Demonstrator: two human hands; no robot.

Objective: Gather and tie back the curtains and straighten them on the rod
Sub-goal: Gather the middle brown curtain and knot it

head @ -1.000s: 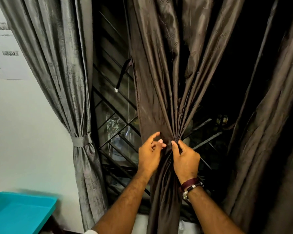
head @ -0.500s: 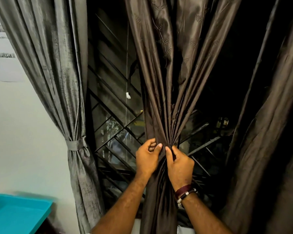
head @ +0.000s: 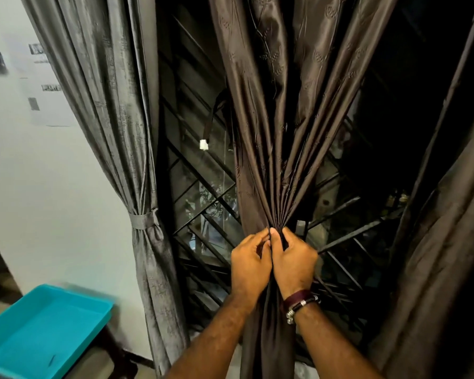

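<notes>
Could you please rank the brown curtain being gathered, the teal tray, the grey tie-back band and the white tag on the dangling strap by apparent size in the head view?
1. Brown curtain, largest.
2. Teal tray, though nearness to the camera and cropping make its size unsure.
3. Grey tie-back band.
4. White tag, smallest.

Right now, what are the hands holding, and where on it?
Both hands, left and right, grip the brown curtain at its gathered waist.

The brown curtain (head: 274, 110) is showing as glossy, satiny cloth with a faint embossed leaf pattern. The grey curtain (head: 104, 110) is looking like duller, slubbed, rougher cloth, its tie-back band (head: 144, 220) matching. The turquoise tray (head: 39, 332) is appearing as smooth plastic. The window grille (head: 203, 192) is reading as dark metal.
</notes>
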